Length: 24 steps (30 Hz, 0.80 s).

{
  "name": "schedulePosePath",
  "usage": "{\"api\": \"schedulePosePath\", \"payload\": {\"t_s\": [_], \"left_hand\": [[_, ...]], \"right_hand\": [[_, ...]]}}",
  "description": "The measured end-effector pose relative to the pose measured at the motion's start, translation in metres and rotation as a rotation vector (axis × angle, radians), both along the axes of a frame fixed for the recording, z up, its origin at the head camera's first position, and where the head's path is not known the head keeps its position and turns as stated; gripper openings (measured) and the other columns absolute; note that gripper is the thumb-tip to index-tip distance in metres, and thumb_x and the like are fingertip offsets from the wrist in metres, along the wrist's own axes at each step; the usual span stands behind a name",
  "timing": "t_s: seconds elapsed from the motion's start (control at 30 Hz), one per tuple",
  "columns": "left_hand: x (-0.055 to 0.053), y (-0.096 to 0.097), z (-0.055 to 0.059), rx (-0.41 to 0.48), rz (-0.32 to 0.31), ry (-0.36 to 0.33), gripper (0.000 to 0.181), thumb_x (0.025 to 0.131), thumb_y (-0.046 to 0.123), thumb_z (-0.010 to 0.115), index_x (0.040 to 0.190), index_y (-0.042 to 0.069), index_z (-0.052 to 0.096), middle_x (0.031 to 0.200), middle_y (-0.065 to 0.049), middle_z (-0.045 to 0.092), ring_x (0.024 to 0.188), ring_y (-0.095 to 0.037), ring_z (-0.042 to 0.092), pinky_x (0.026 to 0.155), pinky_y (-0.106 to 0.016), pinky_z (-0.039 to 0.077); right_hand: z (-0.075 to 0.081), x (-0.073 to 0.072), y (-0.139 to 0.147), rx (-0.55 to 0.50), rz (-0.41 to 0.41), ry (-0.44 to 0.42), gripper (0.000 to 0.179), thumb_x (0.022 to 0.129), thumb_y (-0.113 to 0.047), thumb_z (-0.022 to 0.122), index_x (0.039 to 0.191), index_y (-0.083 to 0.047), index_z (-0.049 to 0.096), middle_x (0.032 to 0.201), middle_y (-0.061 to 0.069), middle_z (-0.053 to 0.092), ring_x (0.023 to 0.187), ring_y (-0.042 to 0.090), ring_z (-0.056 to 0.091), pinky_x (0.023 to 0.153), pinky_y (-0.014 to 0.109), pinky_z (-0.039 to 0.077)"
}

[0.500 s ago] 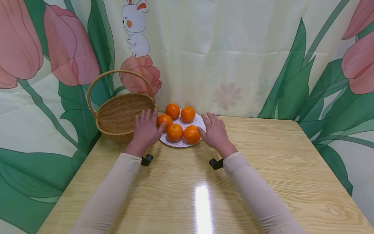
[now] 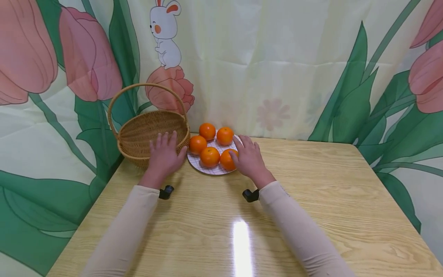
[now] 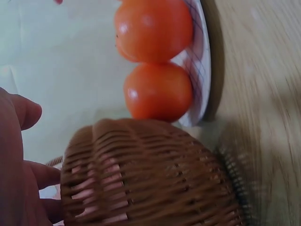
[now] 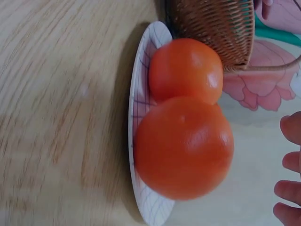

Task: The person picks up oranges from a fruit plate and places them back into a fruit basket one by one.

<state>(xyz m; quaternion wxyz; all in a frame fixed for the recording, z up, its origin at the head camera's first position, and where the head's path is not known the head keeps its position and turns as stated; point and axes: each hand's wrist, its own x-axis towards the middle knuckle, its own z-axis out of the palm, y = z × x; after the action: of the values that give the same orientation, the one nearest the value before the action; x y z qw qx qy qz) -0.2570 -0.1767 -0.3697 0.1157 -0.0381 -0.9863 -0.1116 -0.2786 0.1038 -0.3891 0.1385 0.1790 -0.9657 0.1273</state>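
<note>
In the head view a wicker basket (image 2: 149,125) with a tall handle stands at the back left. My left hand (image 2: 164,156) is over its front right rim, fingers spread. Seen from the left wrist, those fingers (image 3: 44,174) are right at the basket rim. Beside the basket, a white checked plate (image 2: 204,172) bears several oranges. My right hand (image 2: 250,157) reaches over the plate's right edge, its thumb overlapping the front right orange (image 2: 227,161). In the right wrist view its fingers (image 4: 288,188) are extended, apart from the large near orange (image 4: 183,150).
A wooden table (image 2: 207,219) lies under everything, with a bright light reflection (image 2: 242,246) near its front. Behind the plate hangs a curtain (image 2: 270,77) printed with tulips and a rabbit. A black wrist mount (image 2: 250,195) shows at the right cuff, another (image 2: 167,192) at the left.
My left hand has moved left, away from the plate and further over the basket. My right hand has shifted slightly left, closer over the front right orange. The head view has shifted slightly.
</note>
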Motion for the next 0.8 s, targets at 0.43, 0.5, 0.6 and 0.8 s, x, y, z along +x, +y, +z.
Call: {"api": "schedulePosePath", "payload": {"t_s": [0.43,0.5,0.6,0.8], "left_hand": [[0.006,-0.023,-0.003,0.0,0.035,0.011,0.071,0.092,0.054,0.027,0.146,0.01,0.017,0.147,-0.024,0.019,0.137,-0.045,0.007,0.104,-0.066,0.003],[0.008,-0.026,-0.002,-0.001,0.043,0.015,0.071,0.092,0.054,0.027,0.146,0.009,0.017,0.147,-0.024,0.02,0.136,-0.045,0.008,0.105,-0.066,0.003],[0.01,-0.03,-0.002,0.003,0.052,0.023,0.072,0.091,0.055,0.028,0.146,0.01,0.018,0.147,-0.025,0.021,0.136,-0.045,0.009,0.104,-0.067,0.004],[0.013,-0.039,-0.001,0.002,0.068,0.015,0.074,0.091,0.058,0.023,0.146,0.01,0.015,0.147,-0.026,0.02,0.136,-0.046,0.008,0.103,-0.068,0.003]], "right_hand": [[-0.002,-0.001,-0.02,0.025,0.011,-0.032,0.059,0.091,-0.045,0.041,0.142,-0.016,0.031,0.146,0.011,0.029,0.136,0.032,0.024,0.107,0.057,0.02],[-0.003,-0.001,-0.022,0.031,0.013,-0.036,0.059,0.091,-0.045,0.04,0.142,-0.016,0.031,0.146,0.011,0.029,0.136,0.031,0.024,0.108,0.056,0.02],[-0.003,-0.001,-0.026,0.034,0.019,-0.031,0.06,0.091,-0.046,0.04,0.142,-0.016,0.031,0.146,0.01,0.029,0.136,0.03,0.024,0.108,0.056,0.021],[-0.004,-0.002,-0.033,0.033,0.04,-0.008,0.059,0.09,-0.045,0.042,0.141,-0.016,0.033,0.145,0.011,0.032,0.135,0.03,0.026,0.106,0.057,0.023]]}}
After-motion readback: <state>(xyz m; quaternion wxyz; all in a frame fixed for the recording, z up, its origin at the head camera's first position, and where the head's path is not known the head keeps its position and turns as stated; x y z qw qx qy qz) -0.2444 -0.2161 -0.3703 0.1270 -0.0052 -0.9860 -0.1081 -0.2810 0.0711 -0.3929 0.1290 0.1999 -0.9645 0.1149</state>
